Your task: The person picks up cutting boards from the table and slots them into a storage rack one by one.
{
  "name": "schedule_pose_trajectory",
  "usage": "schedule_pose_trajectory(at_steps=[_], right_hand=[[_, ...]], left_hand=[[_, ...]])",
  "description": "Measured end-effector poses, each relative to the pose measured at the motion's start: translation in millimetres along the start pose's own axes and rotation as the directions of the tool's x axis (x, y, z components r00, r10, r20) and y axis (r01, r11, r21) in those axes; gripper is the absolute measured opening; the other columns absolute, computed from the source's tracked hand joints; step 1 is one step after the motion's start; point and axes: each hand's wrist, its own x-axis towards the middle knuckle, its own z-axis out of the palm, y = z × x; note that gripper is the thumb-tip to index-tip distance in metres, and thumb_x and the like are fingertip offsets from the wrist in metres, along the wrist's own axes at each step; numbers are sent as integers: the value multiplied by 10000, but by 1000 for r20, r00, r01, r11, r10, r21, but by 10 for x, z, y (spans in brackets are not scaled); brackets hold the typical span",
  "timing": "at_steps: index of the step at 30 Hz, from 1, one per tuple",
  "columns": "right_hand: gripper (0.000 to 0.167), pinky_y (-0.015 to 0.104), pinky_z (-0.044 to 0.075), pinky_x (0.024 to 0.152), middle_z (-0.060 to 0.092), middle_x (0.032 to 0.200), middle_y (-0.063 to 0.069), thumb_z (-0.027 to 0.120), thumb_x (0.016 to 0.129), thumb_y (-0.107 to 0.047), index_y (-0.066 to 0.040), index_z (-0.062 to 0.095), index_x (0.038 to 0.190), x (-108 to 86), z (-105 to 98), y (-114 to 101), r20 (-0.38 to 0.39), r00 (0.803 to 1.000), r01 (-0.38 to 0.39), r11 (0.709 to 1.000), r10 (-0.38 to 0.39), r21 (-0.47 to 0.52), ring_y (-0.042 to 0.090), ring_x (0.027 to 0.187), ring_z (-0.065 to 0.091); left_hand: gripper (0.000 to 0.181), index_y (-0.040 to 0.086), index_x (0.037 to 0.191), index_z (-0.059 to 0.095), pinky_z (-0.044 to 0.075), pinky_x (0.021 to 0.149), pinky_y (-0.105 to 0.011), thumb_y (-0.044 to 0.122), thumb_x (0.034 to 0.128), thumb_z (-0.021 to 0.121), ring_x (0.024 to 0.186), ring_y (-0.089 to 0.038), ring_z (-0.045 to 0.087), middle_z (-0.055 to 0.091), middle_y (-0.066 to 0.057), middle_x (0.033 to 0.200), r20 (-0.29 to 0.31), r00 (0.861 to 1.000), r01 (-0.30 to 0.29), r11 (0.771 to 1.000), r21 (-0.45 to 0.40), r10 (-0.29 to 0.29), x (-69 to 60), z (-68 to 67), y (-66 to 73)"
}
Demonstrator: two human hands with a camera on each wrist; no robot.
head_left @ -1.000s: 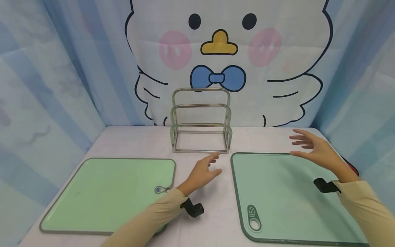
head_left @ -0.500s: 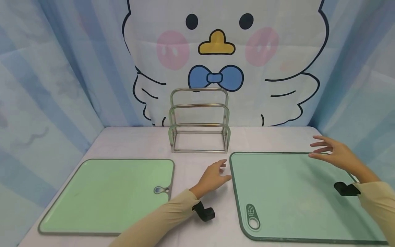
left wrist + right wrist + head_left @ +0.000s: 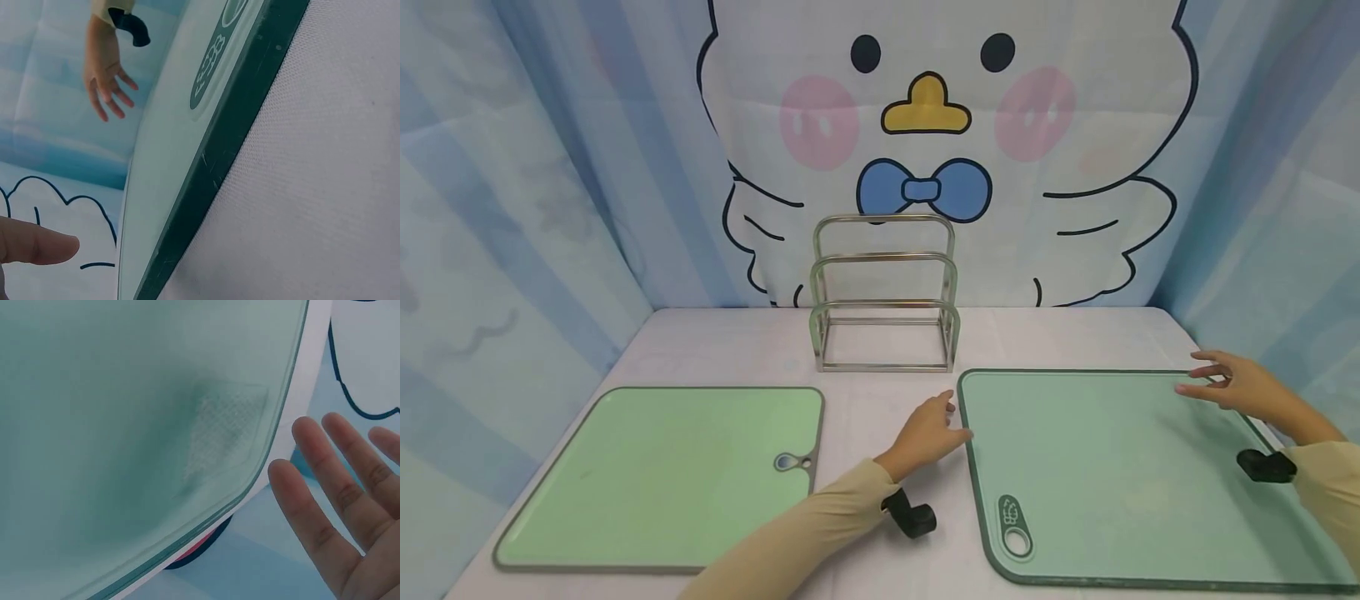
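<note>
In the head view a large teal cutting board (image 3: 1112, 467) with a dark green rim lies flat on the right, a holed grip at its near left corner. My left hand (image 3: 925, 433) is at its left edge, fingers apart and holding nothing; whether the thumb touches the rim I cannot tell. Over the board's far right corner hovers my right hand (image 3: 1251, 387), fingers spread and loosely bent. The right wrist view shows those fingers (image 3: 340, 487) apart from the board's rim, with a textured patch near that corner. Left of my left arm lies a light green cutting board (image 3: 662, 475).
A metal rack (image 3: 883, 302) with upright loops stands at the back middle of the white-covered table (image 3: 722, 342). Behind it hangs a curtain (image 3: 925, 258) printed with a cartoon bird, and blue-white curtains close both sides. My left forearm (image 3: 797, 533) covers part of the light green board.
Both hands have moved rightward, the left one to the teal board's left edge. The right hand has also come lower and nearer, toward the far right corner. Both boards and the rack stay put.
</note>
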Motion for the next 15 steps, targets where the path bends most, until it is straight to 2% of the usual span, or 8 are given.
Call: schedule_pose_trajectory(at_steps=[9, 13, 15], right_hand=[[794, 478, 562, 716, 402, 1254, 458, 609, 910, -323, 227, 227, 1335, -21, -18, 171, 30, 999, -33, 999, 34, -25, 506, 978, 550], [833, 465, 567, 692, 375, 1248, 476, 599, 913, -356, 246, 199, 1328, 26, -24, 362, 46, 998, -49, 998, 51, -25, 516, 959, 550], [859, 399, 574, 645, 382, 1245, 473, 598, 906, -393, 242, 201, 1327, 61, -6, 477, 28, 997, -75, 996, 77, -44, 509, 958, 553]], left_hand=[[663, -42, 1382, 406, 523, 873, -378, 220, 825, 650, 1093, -298, 595, 600, -203, 1214, 23, 999, -28, 1000, 15, 27, 36, 52, 66], [654, -30, 1382, 414, 505, 914, -400, 227, 826, 645, 1141, -303, 571, 592, -198, 1236, 29, 999, -18, 1000, 18, 17, 54, 51, 85], [649, -37, 1374, 423, 500, 924, -405, 227, 825, 646, 1147, -305, 568, 592, -199, 1241, 24, 1000, 1, 1000, 26, -1, 59, 41, 94]])
